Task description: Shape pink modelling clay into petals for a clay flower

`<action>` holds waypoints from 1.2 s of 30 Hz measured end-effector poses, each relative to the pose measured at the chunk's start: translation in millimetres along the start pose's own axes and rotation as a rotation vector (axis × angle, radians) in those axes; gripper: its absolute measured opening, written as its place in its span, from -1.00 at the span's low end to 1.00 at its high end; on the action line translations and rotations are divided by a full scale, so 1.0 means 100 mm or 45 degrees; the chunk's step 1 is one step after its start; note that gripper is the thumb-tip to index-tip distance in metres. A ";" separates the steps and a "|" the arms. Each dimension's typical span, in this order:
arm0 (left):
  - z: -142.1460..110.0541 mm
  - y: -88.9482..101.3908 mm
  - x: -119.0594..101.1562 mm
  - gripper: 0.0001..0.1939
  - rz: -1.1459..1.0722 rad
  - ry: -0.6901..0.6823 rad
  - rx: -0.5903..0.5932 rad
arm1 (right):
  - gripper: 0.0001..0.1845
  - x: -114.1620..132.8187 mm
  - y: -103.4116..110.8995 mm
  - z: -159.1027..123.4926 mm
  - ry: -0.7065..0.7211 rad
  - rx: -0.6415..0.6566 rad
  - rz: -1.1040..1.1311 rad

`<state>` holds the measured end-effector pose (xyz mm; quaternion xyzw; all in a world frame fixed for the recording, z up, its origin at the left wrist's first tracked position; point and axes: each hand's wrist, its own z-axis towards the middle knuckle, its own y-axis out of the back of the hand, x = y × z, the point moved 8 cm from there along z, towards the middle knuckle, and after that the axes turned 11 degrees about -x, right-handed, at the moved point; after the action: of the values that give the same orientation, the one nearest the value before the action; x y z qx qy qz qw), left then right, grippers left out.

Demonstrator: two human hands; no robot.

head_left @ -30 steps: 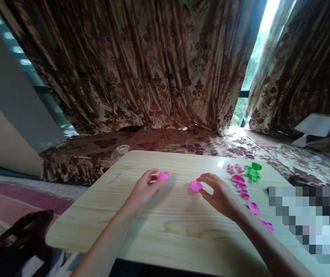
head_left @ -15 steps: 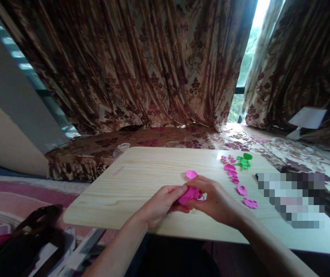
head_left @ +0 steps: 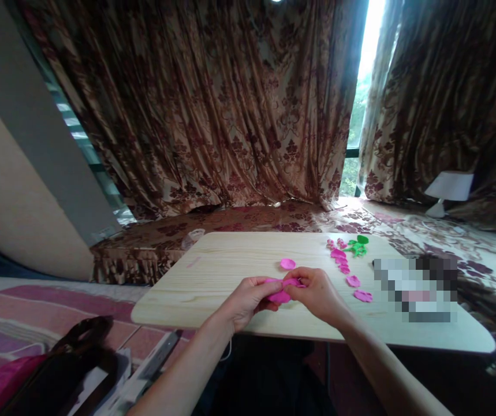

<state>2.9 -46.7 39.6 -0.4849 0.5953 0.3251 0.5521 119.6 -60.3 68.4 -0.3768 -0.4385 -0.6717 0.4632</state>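
Note:
My left hand and my right hand meet over the near part of a light wooden table. Both pinch the same lump of pink clay, fingers closed on it from either side. A flat pink clay disc lies on the table just beyond the hands. To the right, a row of small pink clay petals runs toward the near edge, with a green clay piece at its far end.
Patterned brown curtains hang behind a cushioned window seat. A white lamp stands at the right. A dark bag lies on the floor at lower left. A blurred-out area covers the table's right side.
My hands, apart a second ago with a pink piece by each, have come together on one pink lump. One pink disc stays on the table. The view has pulled back.

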 end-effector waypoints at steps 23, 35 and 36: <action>0.00 0.01 0.03 -0.79 0.276 0.105 0.289 | -0.68 0.43 -0.25 -0.21 1.078 0.466 -1.212; 0.05 -0.01 -0.08 -0.94 0.672 -0.262 0.116 | -0.71 0.00 -0.34 0.07 0.558 0.919 -1.085; 0.05 0.00 -0.07 -0.95 0.656 -0.249 0.122 | -0.69 -0.03 -0.30 0.08 0.524 0.961 -1.035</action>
<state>4.2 -40.2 45.3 -0.2571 0.6577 0.4715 0.5282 93.1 -46.3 60.9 0.1503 -0.6576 -0.6520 0.3463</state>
